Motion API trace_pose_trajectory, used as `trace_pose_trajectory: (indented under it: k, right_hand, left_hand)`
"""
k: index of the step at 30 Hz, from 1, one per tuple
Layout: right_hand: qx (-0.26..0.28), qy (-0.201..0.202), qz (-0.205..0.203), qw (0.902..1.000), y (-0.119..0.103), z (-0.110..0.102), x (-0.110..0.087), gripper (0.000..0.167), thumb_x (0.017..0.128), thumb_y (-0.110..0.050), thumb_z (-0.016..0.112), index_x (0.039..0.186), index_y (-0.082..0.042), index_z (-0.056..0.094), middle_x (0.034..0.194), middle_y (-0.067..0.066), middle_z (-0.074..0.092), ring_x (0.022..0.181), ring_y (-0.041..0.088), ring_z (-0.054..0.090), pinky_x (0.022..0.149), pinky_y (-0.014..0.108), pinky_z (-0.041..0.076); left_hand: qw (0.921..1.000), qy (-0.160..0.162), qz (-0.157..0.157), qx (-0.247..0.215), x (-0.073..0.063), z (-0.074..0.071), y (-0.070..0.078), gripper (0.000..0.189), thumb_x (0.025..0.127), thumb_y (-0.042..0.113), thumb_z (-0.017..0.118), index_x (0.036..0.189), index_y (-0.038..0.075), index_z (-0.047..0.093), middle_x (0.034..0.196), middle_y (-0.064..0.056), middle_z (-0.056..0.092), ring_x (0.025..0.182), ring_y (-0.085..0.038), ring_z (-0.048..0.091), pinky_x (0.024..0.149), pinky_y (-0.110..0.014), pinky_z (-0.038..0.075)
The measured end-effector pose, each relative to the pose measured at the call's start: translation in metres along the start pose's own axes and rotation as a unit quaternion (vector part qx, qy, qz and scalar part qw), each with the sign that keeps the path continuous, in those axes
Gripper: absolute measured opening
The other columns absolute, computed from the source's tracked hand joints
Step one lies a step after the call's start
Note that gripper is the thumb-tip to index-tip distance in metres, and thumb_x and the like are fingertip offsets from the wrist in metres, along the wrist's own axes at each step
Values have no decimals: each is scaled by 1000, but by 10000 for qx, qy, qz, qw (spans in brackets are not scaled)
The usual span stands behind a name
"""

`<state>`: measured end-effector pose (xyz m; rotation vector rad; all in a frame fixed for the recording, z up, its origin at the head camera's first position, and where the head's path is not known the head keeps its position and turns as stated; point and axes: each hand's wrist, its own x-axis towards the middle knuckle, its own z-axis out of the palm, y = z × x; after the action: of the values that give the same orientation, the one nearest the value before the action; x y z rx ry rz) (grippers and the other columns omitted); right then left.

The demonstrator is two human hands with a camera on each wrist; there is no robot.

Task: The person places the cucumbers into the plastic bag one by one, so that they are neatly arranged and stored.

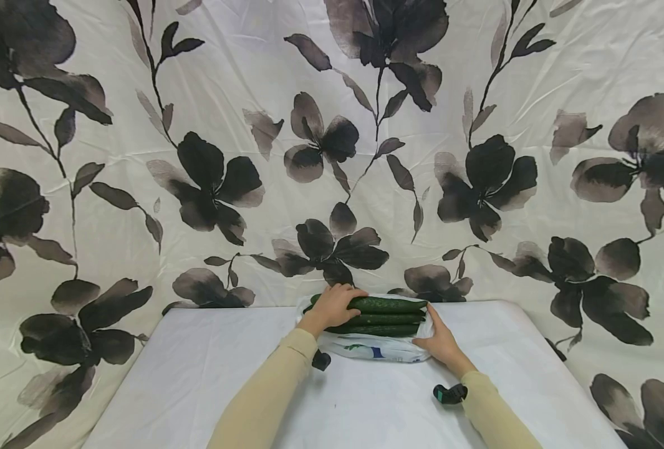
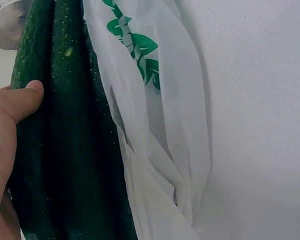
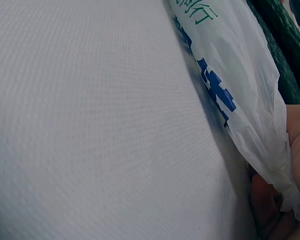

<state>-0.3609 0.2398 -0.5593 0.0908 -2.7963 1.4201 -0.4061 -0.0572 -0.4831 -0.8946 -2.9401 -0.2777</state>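
Several dark green cucumbers (image 1: 390, 319) lie side by side, left to right, on a thin white plastic bag (image 1: 360, 347) with green and blue print. My left hand (image 1: 334, 307) grips the farthest cucumber (image 2: 32, 60) near its left end; the thumb lies on the near side and the fingers go over the far side, partly hidden. At the cucumbers' right ends, my right hand (image 1: 442, 342) holds the end of the bag (image 3: 250, 115) between thumb and fingers. Its fingers (image 3: 265, 200) are partly under the plastic.
All of it lies on a white-covered table (image 1: 365, 405), close to its far edge. Behind hangs a pale cloth (image 1: 399, 206) with dark flowers. Black wrist devices (image 1: 449, 394) sit at both wrists.
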Motion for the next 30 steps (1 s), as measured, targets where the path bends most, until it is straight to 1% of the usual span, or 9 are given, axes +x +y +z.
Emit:
trace_pose_trajectory:
  k: [5,10,14,15,19,21,24,26,30]
  right_hand:
    - [-41,4,-54,10000,-2,1,0,105,76,-11,80,156,-7,12,155,27,19,139,49,19,111,60,17]
    - [-117,-9,-108,9999,-1,1,1,105,76,-12,80,156,-6,12,155,27,20,139,48,20,111,60,18]
    - [-107,-14,-118,9999,0,1,2,104,77,-11,79,156,-7,11,155,26,19,140,47,19,111,59,18]
    - [-92,-21,-123,9999,0,1,2,104,77,-11,79,156,-7,11,155,26,19,140,48,19,111,59,18]
    - [-54,-25,-150,9999,1,1,2,103,76,-11,78,155,-6,12,155,27,20,139,48,20,111,60,19]
    - [-58,-7,-190,9998,2,2,2,103,76,-10,79,155,-5,13,154,27,21,139,48,21,111,59,20]
    - [-111,15,-214,9997,4,1,4,102,75,-10,79,155,-3,14,153,29,22,138,49,22,111,58,20]
    - [-111,10,-197,9997,4,0,4,102,76,-10,78,155,-3,14,153,29,22,138,48,22,111,58,20]
    - [-59,-12,-160,9999,4,-1,3,98,78,-11,75,155,-4,14,153,29,21,139,48,21,111,59,20]
  left_hand:
    - [9998,150,-8,-147,-3,-5,-2,44,93,39,65,136,31,57,131,-3,55,121,-27,49,102,-53,37]
    - [9986,418,113,-305,-6,-12,-6,40,92,37,68,130,27,63,124,-2,57,115,-25,52,98,-50,40]
    - [9968,674,243,-364,-11,-18,-9,38,91,36,69,128,25,65,122,-2,58,111,-25,54,95,-48,43]
    - [9962,723,277,-389,-13,-20,-11,38,91,35,69,127,24,65,122,-3,58,110,-26,54,96,-49,42]
    - [9951,840,282,-435,-23,-27,-18,36,92,34,69,126,23,66,120,-2,58,112,-25,55,105,-49,36]
    - [9950,853,201,-475,-29,-32,-22,35,92,32,69,125,21,67,118,-1,58,111,-24,55,105,-48,37]
    - [9947,905,96,-486,-39,-36,-28,31,92,30,70,122,22,67,116,0,58,108,-22,56,97,-44,44]
    - [9942,941,34,-518,-46,-38,-32,30,91,29,71,120,22,68,115,0,58,106,-21,56,90,-42,47]
    - [9926,1038,-70,-622,-65,-38,-45,27,91,26,71,117,21,69,115,0,58,106,-22,56,89,-41,48]
